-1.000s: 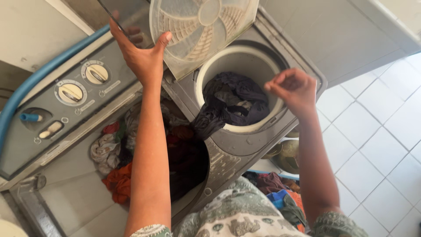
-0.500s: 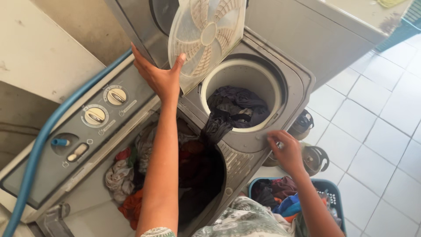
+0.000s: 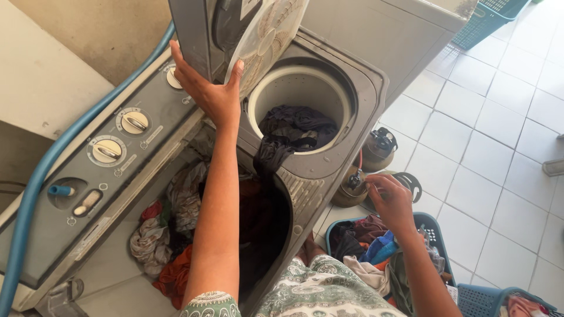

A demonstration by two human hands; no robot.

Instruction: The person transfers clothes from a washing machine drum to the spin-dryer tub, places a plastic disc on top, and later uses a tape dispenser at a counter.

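My left hand point(image 3: 212, 93) presses flat against the raised white perforated inner lid point(image 3: 265, 40) of the spinner tub point(image 3: 301, 111), holding it up. Dark clothes point(image 3: 289, 130) fill the spinner and one piece hangs over its rim toward the wash tub point(image 3: 194, 223), which holds several mixed garments. My right hand point(image 3: 390, 199) hovers low over a blue laundry basket point(image 3: 433, 228) of clothes on the floor, fingers loosely curled with nothing clearly in them.
The grey control panel point(image 3: 111, 147) with round dials lies to the left, and a blue hose point(image 3: 41, 170) runs along it. Two small gas canisters point(image 3: 376, 149) stand on the white tiled floor beside the machine. Another blue basket point(image 3: 511, 302) sits bottom right.
My right hand has dropped from above the spinner down to the basket on the floor. The left hand has stayed on the lid, which now stands more upright.
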